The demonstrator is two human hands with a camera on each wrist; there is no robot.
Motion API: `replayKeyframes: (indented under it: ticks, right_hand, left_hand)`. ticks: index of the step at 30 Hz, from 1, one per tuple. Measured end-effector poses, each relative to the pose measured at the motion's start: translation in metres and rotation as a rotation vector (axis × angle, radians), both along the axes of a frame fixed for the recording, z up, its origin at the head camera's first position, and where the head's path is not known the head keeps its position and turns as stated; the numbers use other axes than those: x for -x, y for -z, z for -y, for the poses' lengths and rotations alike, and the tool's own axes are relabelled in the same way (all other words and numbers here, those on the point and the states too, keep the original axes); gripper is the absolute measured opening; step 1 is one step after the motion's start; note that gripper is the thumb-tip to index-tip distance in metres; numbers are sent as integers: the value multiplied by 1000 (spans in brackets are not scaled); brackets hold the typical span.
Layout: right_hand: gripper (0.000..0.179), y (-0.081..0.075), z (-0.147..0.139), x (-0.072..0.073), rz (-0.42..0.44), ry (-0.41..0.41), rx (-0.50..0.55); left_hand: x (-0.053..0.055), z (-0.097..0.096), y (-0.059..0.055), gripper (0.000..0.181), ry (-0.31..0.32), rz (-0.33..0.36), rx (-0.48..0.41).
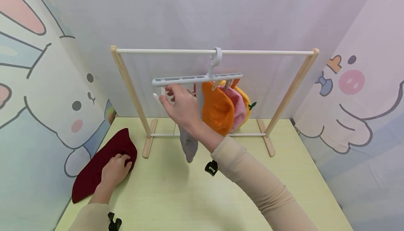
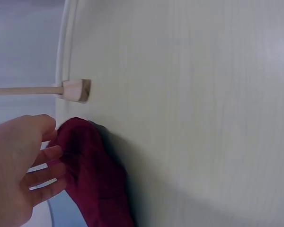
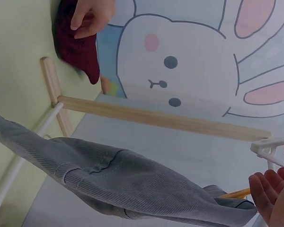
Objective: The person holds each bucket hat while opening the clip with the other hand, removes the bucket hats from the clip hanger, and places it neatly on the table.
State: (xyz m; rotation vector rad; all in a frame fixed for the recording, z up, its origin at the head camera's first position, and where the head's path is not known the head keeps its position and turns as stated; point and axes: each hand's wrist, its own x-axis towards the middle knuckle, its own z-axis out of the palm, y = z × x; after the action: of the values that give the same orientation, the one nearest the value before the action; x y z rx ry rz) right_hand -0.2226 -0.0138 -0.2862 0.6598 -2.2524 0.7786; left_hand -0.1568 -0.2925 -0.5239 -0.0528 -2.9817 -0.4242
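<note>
At the left end of the grey hanger (image 1: 180, 80), my right hand (image 1: 184, 106) pinches a white clip (image 3: 266, 150) between thumb and fingers. Below it hangs a grey ribbed cloth item (image 3: 128, 177), partly covered by the hand and forearm in the head view. My left hand (image 1: 114, 170) grips the upper part of a dark red cloth item (image 1: 91, 175) lying on the table; its fingers curl at the fabric. An orange soft hat (image 1: 217, 108), a pink one (image 1: 238, 104) and a yellow one (image 1: 247, 99) with a green leaf hang from clips on the hanger's right half.
The hanger hooks over the white bar (image 1: 268, 52) of a rack with wooden legs (image 1: 130, 90). Its feet stand on the pale yellow table (image 1: 227, 189). Cartoon-printed curtains (image 1: 350, 94) enclose the table at the sides, with a plain one behind.
</note>
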Motion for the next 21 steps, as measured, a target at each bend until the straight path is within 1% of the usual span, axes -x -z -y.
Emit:
replayKeyframes:
  ticks: [4,9,12,16,19,21]
  right_hand:
    - [23,-2,-4,0,-15,1,-14]
    - [20,-3,-9,1,-65,10,-25]
    - [19,-5,-13,1,-83,12,-29]
    - [17,-7,-17,2,-65,0,-31]
    - [17,-8,-22,2,-43,-13,-33]
    - [17,-8,-25,3,-33,-26,-33]
  left_hand:
    - [3,-7,-11,24,21,-78,-6]
    - [6,-18,-25,23,61,-159,-16]
    - [7,-26,-34,22,92,-232,-16]
    - [7,-37,-45,22,142,-347,-16]
    - [7,-46,-54,21,173,-410,-17]
    - [7,-53,-59,22,185,-440,-20]
